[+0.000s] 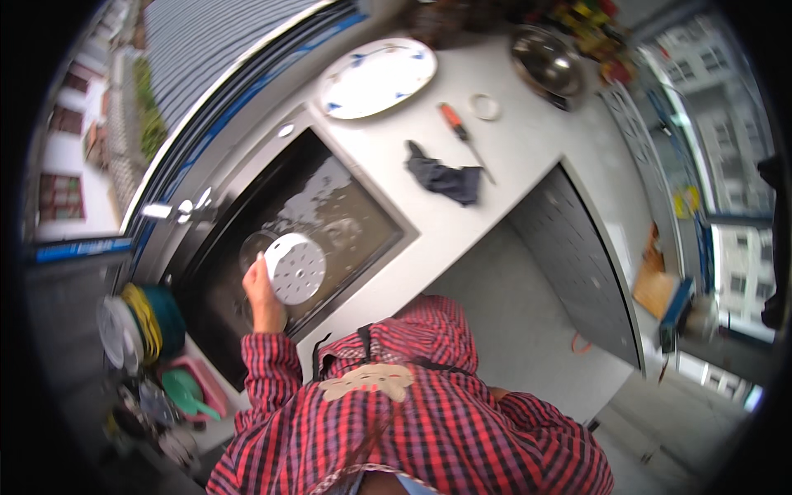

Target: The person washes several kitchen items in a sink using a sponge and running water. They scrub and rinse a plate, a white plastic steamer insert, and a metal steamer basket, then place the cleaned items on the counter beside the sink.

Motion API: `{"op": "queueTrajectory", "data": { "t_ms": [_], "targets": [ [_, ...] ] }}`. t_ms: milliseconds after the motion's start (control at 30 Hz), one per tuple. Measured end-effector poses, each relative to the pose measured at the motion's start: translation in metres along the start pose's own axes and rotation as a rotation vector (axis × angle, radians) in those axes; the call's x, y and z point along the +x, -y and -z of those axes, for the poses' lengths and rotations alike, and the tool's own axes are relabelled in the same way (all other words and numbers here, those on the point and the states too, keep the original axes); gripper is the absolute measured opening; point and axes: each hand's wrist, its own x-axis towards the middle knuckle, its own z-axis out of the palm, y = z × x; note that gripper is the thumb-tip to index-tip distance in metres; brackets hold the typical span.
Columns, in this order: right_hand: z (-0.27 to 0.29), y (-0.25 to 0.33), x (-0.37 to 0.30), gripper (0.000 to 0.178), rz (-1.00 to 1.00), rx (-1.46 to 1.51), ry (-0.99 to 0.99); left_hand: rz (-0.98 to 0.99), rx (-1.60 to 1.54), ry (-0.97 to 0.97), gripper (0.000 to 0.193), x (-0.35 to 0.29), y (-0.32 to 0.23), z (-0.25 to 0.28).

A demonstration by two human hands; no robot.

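My left hand (262, 290) reaches over the sink (375, 268) with its fingers closed on the edge of a white, round perforated disc (299, 271). The disc has small slots around its middle and is tilted toward me. Behind it, partly covered, is a roundish see-through or grey shape that I cannot make out. Murky water with bright reflections stands in the dark sink. Of my right hand (499, 394) only a bit of skin shows beside the checked sleeve at my side; its fingers are hidden.
A faucet (183, 208) stands at the sink's window side. On the counter lie an oval platter (378, 78), dark gloves or cloth (445, 175), a red-handled screwdriver (453, 120), a tape roll (484, 106) and a metal lid or bowl (544, 62). A green scoop (186, 389) is left of the sink.
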Motion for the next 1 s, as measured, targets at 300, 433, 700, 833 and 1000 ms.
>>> {"op": "queueTrajectory", "data": {
  "t_ms": [300, 433, 700, 833, 1000],
  "targets": [
    [0.282, 0.208, -0.051, 0.014, 0.774, 0.089, -0.598, -0.041, -0.046, -0.443, 0.043, -0.028, 0.027, 0.075],
    [0.317, 0.350, 0.019, 0.036, 0.894, -0.384, -0.542, 0.010, 0.000, -0.550, 0.043, -0.044, 0.035, 0.087],
    [0.294, 0.414, 0.202, 0.079, 0.531, -1.116, -0.436, -0.010, -0.099, -0.699, 0.044, -0.049, 0.044, 0.091],
    [0.288, 0.394, 0.221, 0.039, 0.568, -0.930, -0.453, -0.011, 0.000, -0.779, 0.047, -0.046, 0.052, 0.095],
    [0.291, 0.424, 0.141, 0.025, 0.735, -0.150, -0.190, -0.056, 0.216, -0.769, 0.049, -0.029, 0.071, 0.086]
  ]
}}
